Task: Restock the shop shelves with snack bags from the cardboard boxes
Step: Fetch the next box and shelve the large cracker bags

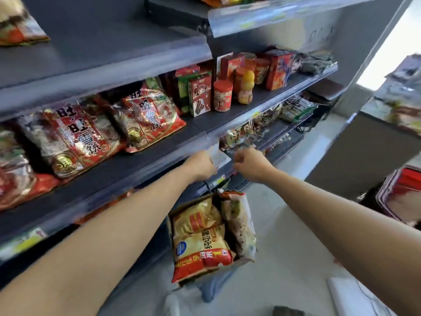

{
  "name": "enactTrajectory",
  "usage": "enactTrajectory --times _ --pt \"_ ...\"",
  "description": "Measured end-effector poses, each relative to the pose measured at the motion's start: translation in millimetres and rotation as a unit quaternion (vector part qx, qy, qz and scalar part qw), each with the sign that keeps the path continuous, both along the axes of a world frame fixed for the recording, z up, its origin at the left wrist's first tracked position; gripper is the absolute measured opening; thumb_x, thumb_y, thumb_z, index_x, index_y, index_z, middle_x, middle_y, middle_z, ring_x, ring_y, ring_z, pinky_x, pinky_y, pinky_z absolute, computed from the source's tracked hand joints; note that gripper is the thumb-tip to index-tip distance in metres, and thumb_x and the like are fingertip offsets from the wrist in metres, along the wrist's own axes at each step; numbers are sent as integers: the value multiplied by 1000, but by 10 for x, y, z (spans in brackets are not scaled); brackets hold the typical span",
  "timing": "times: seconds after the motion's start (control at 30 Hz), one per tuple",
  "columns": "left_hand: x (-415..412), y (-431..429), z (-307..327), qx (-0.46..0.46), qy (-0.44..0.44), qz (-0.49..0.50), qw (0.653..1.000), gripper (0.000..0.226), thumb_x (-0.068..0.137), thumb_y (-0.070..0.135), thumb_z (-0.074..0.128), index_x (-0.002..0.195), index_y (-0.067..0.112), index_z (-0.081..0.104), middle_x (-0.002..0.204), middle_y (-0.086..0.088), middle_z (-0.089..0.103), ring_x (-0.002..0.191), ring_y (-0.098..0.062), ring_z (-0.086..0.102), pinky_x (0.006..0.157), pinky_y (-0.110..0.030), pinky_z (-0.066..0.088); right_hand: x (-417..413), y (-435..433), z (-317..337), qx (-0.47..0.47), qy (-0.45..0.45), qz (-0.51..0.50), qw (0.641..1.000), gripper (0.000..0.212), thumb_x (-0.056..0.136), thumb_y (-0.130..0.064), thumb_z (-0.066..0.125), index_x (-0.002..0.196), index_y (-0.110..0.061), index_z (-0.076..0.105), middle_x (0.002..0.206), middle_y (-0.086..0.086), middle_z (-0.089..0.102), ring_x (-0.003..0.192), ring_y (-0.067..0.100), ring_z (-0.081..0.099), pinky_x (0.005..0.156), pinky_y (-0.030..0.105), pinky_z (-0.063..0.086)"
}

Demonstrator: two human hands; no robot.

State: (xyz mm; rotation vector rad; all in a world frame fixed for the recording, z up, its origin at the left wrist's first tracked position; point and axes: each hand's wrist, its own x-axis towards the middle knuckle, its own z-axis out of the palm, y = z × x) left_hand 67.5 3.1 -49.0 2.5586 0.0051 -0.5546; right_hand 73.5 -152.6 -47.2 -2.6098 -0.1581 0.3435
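Grey metal shelves (145, 156) run along the left, and both bare arms reach out to the front edge of the middle tier. The left hand (200, 166) and the right hand (250, 164) sit close together at the clear price strip, on either side of a pale, translucent piece (218, 156), perhaps a label holder or the corner of a bag; blur hides which. The left hand's fingers are curled against that piece and seem to pinch it. The right hand's fingers are bent inward just beside it, but whether they grip anything I cannot tell.

On the shelf above the hands lie large red and silver snack bags (75, 140), tilted back, with a second one (148, 117) to their right. Further right stand small red cartons (199, 96), round red tubs (223, 95) and a yellow bottle (247, 87).

Below the arms, on the pale floor (284, 236), an open cardboard box (173, 215) sits just beside the shelf base. It is packed with yellow and orange snack bags (202, 242), and one greyish bag (239, 222) stands on end along its right side. More packets (268, 119) show on the lower tier behind the hands, and a red-wrapped stack (403, 195) sits at the far right.
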Motion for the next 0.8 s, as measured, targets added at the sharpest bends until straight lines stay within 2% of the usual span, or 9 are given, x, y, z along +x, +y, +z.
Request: enactTrajectory --times 0.07,0.2,0.3,0.43,0.5,0.57,0.6,0.7,0.8 --pt "-134 4 -283 -3 43 40 998 26 91 15 59 69 4 52 57 -9 46 52 -23 43 54 -30 35 -69 -11 -262 -16 28 27 999 24 90 -13 54 106 0 67 111 15 66 101 30 60 74 31 46" --pt "-362 135 -801 2 108 112 988 23 89 19 61 98 -1 65 80 -14 60 67 -27 56 60 -33 48 -212 78 -710 -35 96 63 993 26 89 -14 54 103 4 67 108 18 65 102 34 59 82 39 49" --pt "-506 238 -1111 10 143 140 980 17 87 18 60 94 3 65 74 -10 57 68 -26 54 63 -32 48 -300 132 -1071 -59 147 81 984 24 86 -17 51 90 -2 69 93 10 65 91 27 60 82 37 50" --pt "-581 339 -1442 -6 181 170 969 8 88 14 59 85 7 59 69 -7 51 57 -19 49 55 -29 45 -348 144 -1437 -35 146 21 988 24 94 -10 46 81 -11 66 78 -1 56 78 15 53 67 25 46" --pt "-565 320 -1566 -25 182 158 970 9 90 15 60 93 7 63 83 -8 60 70 -20 57 57 -26 47 -362 67 -1561 -13 139 -78 987 25 94 -9 45 74 -19 53 70 0 52 61 15 52 46 21 40" --pt "-528 215 -1652 -42 171 137 975 18 91 17 60 100 3 65 100 -10 65 89 -23 63 72 -31 54 -387 -34 -1659 -35 146 -161 976 10 89 -7 49 83 -12 54 78 7 56 61 17 52 45 24 38" --pt "-506 133 -1682 -51 168 124 977 20 92 20 60 102 3 65 102 -10 65 92 -24 63 77 -31 53 -402 -89 -1691 -40 150 -196 968 8 85 -3 49 91 -6 53 90 12 58 73 23 56 52 28 44" --pt "-417 -176 -1754 -100 177 97 974 27 92 19 60 115 5 63 115 -11 63 105 -26 60 81 -29 45 -383 -266 -1869 -20 170 -256 951 45 83 2 48 126 -3 39 127 18 47 114 35 50 88 43 49" --pt "-339 -463 -1865 -123 189 73 972 45 91 20 62 133 7 49 134 -10 52 120 -27 52 93 -30 42 -348 -413 -2001 50 247 -217 943 54 91 2 36 144 -9 34 134 16 49 116 31 53 89 35 48"
